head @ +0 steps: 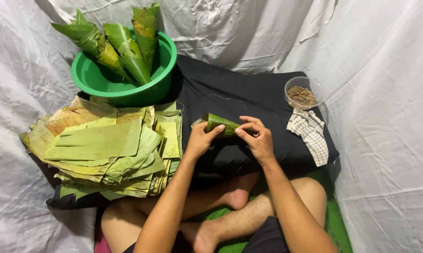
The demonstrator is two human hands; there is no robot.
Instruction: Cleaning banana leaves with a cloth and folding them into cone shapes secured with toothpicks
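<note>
— While the person sat cross-legged at the bottom of the frame, what did the hands have hold of?

— Both were on a green leaf cone [222,124] lying sideways near the middle of the frame, over the black cushion [268,100]. The left hand [200,140] gripped its wider end, fingers curled about it and thumb stretched along the top. The right hand [257,137] pinched the narrower end, fingers bent close together, with hardly any gap showing.

— Was the cone touching the cushion?

— I could not tell; the hands hid its underside.

— And round about?

— A flat stack of cut leaves [108,150] lay in the left of the frame, just beside the left hand. At upper left stood a green basin [127,89] holding three more rolled leaf cones [124,49], points down and open mouths upward. At upper right, on the cushion's far corner, sat a clear tub of thin sticks [301,93], and just below it a checked cloth [311,133]. White sheeting [385,70] hung behind and to both sides.
</note>
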